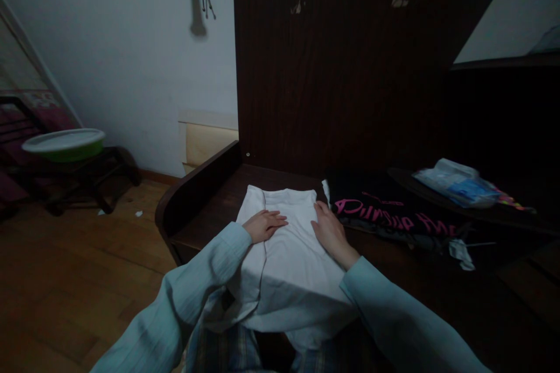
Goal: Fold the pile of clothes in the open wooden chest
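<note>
A white cloth garment (289,256) lies partly folded on the dark wooden surface, its near end hanging over the edge above my lap. One long fold runs down its left side. On that left part my left hand (265,225) rests flat, palm down, with the fingers stretched towards the right. My right hand (331,232) touches the garment's upper right edge, thumb spread from the fingers on the cloth. Some of its fingertips are hard to make out in the dim light.
Right of the garment lie a black cloth with pink lettering (394,218) and a clear plastic package (457,182). A raised wooden side rail (192,180) bounds the left, with a tall dark panel (341,81) behind. A green basin (65,145) stands on a chair far left.
</note>
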The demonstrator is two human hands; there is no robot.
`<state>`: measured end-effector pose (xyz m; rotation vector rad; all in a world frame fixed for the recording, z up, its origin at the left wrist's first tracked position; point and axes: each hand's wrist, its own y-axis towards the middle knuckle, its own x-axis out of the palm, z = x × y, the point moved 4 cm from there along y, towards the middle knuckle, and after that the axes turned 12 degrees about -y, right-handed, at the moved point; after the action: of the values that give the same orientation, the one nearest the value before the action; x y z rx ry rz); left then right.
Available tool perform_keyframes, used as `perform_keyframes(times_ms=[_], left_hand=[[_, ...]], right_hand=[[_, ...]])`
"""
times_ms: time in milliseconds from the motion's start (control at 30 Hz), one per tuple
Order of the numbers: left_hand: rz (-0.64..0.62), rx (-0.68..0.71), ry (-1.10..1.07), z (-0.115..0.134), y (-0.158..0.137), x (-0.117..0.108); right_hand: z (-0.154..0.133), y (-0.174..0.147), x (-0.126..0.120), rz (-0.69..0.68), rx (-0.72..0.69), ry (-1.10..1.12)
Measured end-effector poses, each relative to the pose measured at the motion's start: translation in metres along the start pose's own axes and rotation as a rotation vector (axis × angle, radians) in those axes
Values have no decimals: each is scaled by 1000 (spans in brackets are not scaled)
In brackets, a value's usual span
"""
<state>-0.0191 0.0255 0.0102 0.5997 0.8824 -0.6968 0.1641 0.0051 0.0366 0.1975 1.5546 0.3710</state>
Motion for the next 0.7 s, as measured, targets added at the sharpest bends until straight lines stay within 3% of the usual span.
perform_keyframes(times_ms=[167,333,533,700], left_hand=[[127,-68,-381,-18,5,2],[409,-195,-636,-33,1,-7],[280,-158,-437,-23,4,-8],[269,-147,-313,-22,5,-6]], right_hand=[[-49,-6,-16,36,-249,-69],[-86,-14,2,-14,-438,-54],[-77,-18,4,-13,-398,238],[-42,-37,-9,-237,-173,163]])
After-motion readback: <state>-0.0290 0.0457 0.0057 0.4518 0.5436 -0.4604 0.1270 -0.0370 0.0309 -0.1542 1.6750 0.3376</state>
